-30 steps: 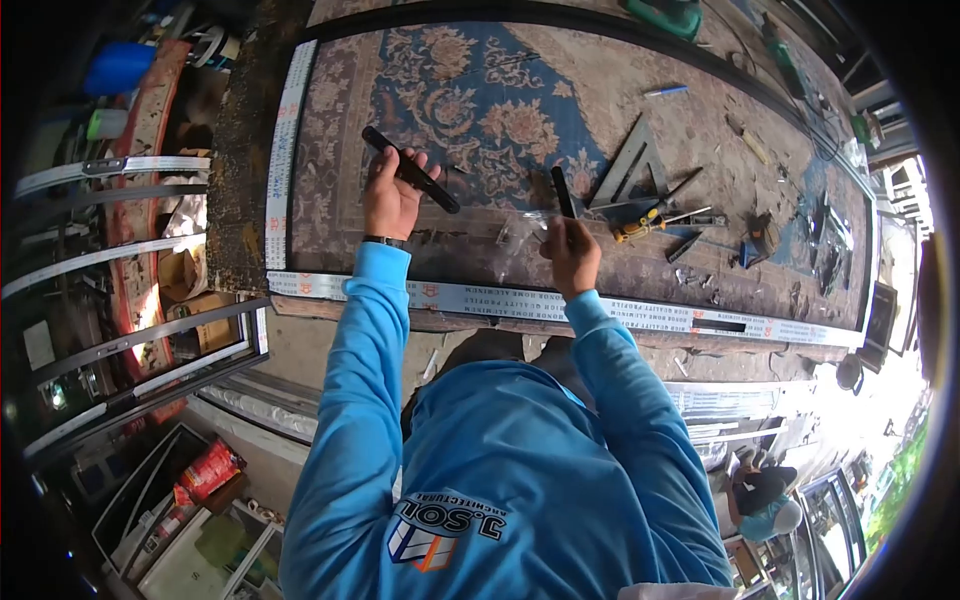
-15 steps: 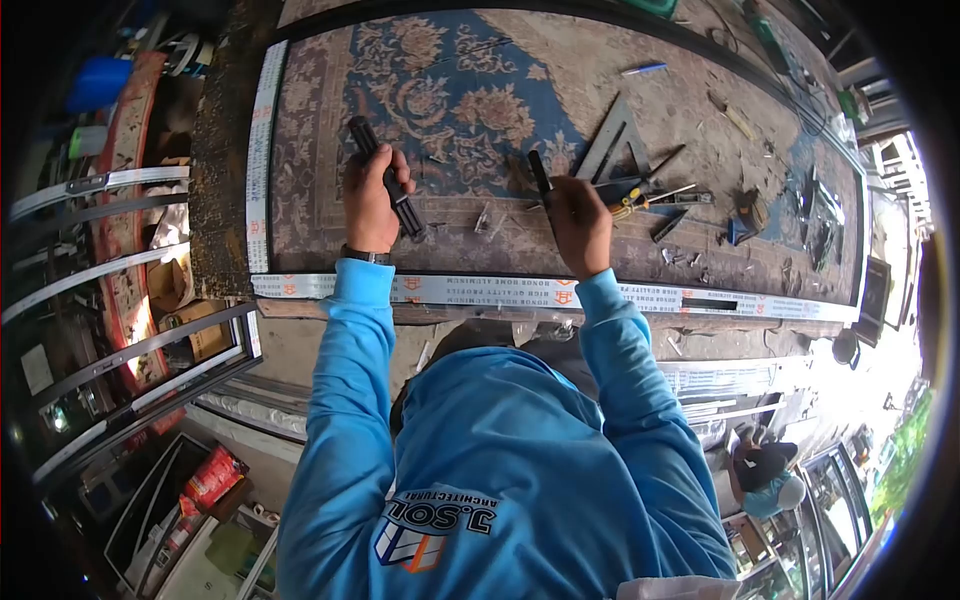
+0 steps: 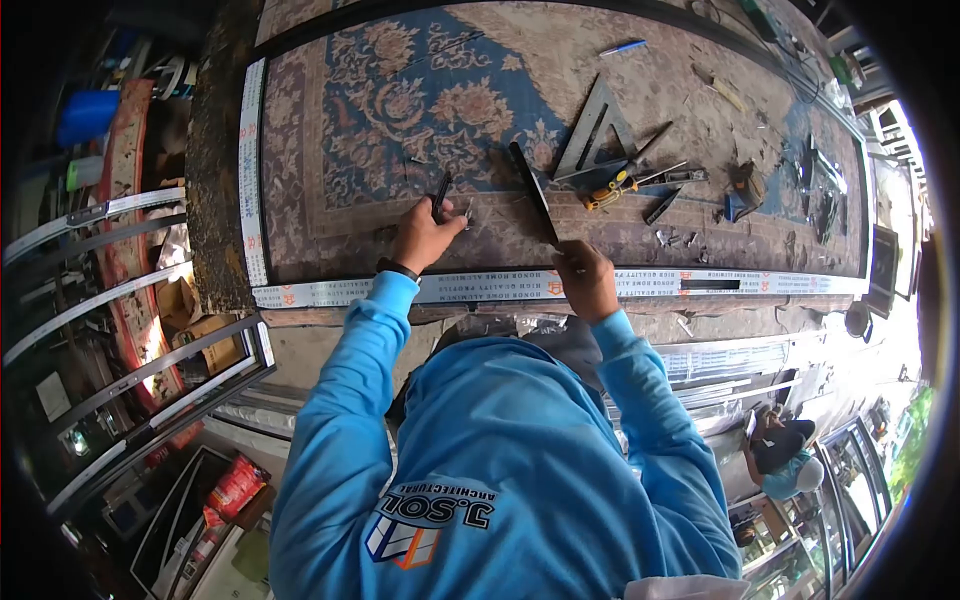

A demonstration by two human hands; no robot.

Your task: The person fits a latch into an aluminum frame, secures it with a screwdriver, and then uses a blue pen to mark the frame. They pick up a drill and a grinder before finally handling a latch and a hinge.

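My left hand (image 3: 428,236) is closed around a short black profile piece (image 3: 441,196), which points up and away from me; part of it is hidden by the fingers. To its right, a longer, narrow black strip (image 3: 533,192) slants over the carpet. My right hand (image 3: 584,278) pinches the near end of this strip, just above the taped frame bar (image 3: 450,290). Small clear scraps lie by the left fingertips. A yellow-handled screwdriver (image 3: 610,190) and a metal set square (image 3: 597,135) rest beyond the right hand.
A worn patterned carpet (image 3: 400,110) covers the table inside the large frame. Pliers (image 3: 672,177), a blue pen (image 3: 624,47) and a tape measure (image 3: 742,192) lie to the right. Metal frames (image 3: 150,350) stand at left. Another person (image 3: 783,450) is at lower right.
My left hand has moved right and turned, so its black piece shows shorter. My right hand has come nearer to me, now at the strip's near end, with more of the strip showing.
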